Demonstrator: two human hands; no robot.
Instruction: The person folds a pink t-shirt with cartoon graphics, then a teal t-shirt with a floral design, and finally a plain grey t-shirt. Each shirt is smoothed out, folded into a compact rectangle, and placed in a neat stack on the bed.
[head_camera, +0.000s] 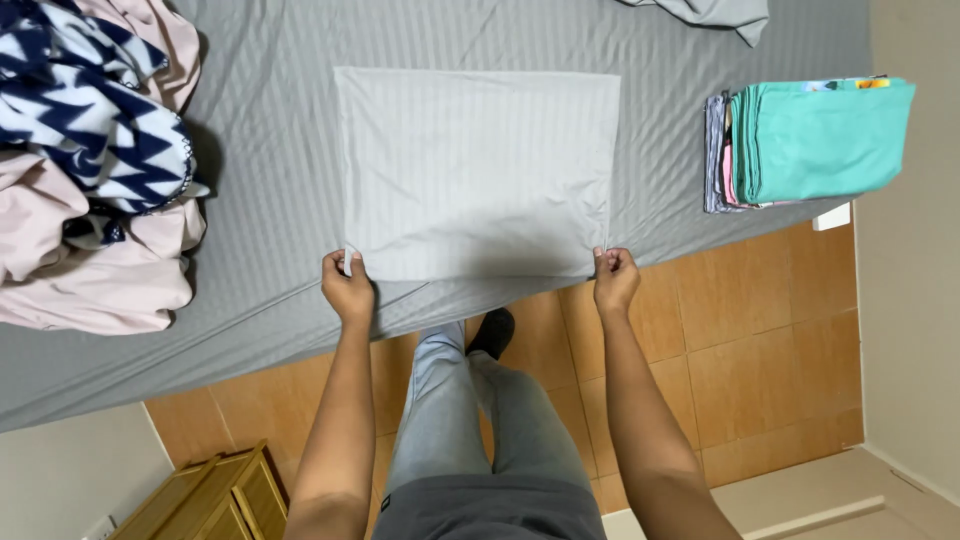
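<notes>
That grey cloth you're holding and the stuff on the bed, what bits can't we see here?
Head view, hidden or cut off:
- Fingertips of the left hand and right hand: curled around the near corners of the grey cloth.
- Underside of the cloth: it lies flat on the bed sheet.
- Folded stack: the teal piece on top covers the lower layers.
- Pink and navy pile: cut off by the left edge.
- Crumpled grey fabric: cut off by the top edge.

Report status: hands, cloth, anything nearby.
Left hand and right hand pinch near corners of grey cloth. Cloth flat on bed. Folded stack and laundry heap lie apart.
</notes>
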